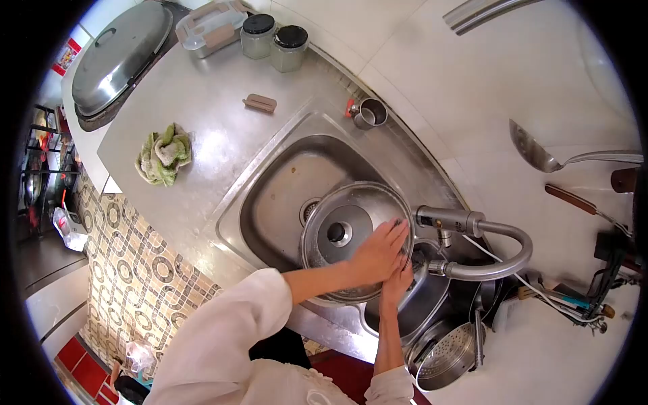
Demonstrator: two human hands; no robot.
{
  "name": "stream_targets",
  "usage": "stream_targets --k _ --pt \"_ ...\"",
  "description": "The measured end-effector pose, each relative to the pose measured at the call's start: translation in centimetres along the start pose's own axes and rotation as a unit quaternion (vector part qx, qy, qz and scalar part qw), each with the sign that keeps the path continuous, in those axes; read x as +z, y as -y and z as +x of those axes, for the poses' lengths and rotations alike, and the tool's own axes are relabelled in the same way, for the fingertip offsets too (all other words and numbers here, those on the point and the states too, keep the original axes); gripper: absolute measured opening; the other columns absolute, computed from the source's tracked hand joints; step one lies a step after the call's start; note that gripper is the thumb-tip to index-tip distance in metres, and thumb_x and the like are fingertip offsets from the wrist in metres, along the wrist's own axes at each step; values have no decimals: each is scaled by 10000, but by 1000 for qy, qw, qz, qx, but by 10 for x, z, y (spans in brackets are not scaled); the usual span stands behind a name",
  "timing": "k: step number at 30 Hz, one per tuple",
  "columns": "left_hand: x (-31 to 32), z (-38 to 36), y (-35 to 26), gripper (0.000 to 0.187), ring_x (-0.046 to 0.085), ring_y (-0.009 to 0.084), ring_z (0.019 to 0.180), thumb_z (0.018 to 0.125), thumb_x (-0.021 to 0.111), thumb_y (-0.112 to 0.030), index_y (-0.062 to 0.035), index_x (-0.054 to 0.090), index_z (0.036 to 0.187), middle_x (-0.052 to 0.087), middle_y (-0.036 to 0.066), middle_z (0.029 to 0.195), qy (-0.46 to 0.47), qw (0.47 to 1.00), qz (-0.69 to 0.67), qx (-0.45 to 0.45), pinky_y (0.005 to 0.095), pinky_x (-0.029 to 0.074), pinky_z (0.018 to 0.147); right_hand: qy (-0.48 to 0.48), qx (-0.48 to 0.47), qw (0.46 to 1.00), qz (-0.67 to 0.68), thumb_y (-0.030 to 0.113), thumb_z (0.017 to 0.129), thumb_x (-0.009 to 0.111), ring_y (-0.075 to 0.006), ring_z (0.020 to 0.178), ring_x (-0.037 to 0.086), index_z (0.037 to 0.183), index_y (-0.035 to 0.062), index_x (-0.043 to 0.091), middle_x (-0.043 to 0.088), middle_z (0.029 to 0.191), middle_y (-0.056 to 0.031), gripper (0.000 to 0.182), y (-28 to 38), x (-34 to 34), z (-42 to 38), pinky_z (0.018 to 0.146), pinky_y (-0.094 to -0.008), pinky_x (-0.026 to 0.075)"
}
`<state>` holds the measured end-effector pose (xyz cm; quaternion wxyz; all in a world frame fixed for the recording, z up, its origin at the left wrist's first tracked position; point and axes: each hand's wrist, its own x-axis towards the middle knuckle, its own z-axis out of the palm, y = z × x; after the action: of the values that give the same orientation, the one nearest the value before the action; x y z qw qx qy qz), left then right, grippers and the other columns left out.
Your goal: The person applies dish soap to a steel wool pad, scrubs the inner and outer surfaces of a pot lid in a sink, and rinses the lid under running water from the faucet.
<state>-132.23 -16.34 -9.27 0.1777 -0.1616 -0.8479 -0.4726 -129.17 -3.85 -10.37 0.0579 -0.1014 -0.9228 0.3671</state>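
A round steel pot lid (341,223) with a dark knob is tilted over the steel sink (283,182), under the grey faucet (482,233). My left hand (379,250), coming out of a white sleeve, lies across the lid's right side with the fingers over its rim. My right hand (398,282) sits just below it, gripping the lid's lower edge; it is partly hidden by the left hand. Whether either hand also holds a sponge is hidden.
A steel pot (422,304) sits beneath the hands and a steamer insert (445,358) is to the lower right. On the counter are a green rag (164,154), a steel cup (370,113), two jars (273,40) and a big wok lid (121,54). A ladle (540,155) hangs on the wall.
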Motion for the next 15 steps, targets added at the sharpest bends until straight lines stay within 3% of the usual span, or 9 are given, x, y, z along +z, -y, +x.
stream_targets --k 1,3,5,6,7,8,9,13,15 --pt "4 9 12 459 442 450 1158 816 479 -160 163 481 1142 446 344 1243 -4 1000 3 2 453 361 990 9 10 1000 -7 299 970 411 -298 715 559 965 -71 569 610 805 -204 402 -2 -1 1 690 -386 431" --pt "23 34 51 462 434 444 1180 806 489 -153 146 493 1158 438 304 1285 -26 981 -41 -189 470 353 1007 10 18 998 -59 293 970 408 -307 732 562 958 -74 568 607 813 -209 401 6 -6 1 703 -390 430" --pt "17 49 78 528 420 454 1198 799 501 -175 158 442 1204 430 307 1297 54 977 62 -198 467 369 1005 5 12 997 -82 264 968 400 -336 764 562 941 -81 563 603 835 -227 382 9 -1 -3 731 -412 427" --pt "-6 53 66 574 424 462 1193 810 504 -203 143 391 1254 379 325 1325 111 961 213 -137 468 395 981 -15 -75 997 -24 239 965 396 -352 762 552 944 -81 561 602 858 -246 360 -20 5 -3 730 -422 429" --pt "-8 50 57 610 438 472 1177 835 503 -253 117 354 1296 293 339 1367 78 957 114 -254 465 429 942 43 3 999 -17 219 966 394 -366 784 555 951 -80 566 602 876 -259 344 7 -5 -3 746 -430 431" --pt "-8 46 49 647 452 481 1160 860 502 -302 91 318 1339 206 353 1409 18 932 17 -361 461 462 903 16 -56 998 -18 224 963 404 -371 783 554 952 -86 570 600 868 -266 352 4 -1 1 754 -425 433" --pt "-20 40 38 678 477 485 1130 880 494 -377 49 299 1370 130 355 1429 6 920 -12 -391 459 459 901 32 -50 998 -21 246 962 414 -394 801 556 990 -99 567 605 897 -276 378 24 -2 2 767 -436 429" --pt "-17 7 29 694 394 512 1189 884 491 -414 12 274 1388 207 378 1389 -94 916 27 -389 468 357 1001 17 -47 997 -56 336 956 426 -425 950 548 1107 -99 544 581 1047 -294 476 30 16 8 828 -445 419" --pt "-20 5 17 700 355 513 1214 891 486 -422 28 268 1381 257 373 1370 -30 909 12 -415 469 350 1006 1 -21 998 -60 400 946 429 -429 1037 528 1161 -105 524 552 1129 -302 556 25 27 15 880 -446 409"
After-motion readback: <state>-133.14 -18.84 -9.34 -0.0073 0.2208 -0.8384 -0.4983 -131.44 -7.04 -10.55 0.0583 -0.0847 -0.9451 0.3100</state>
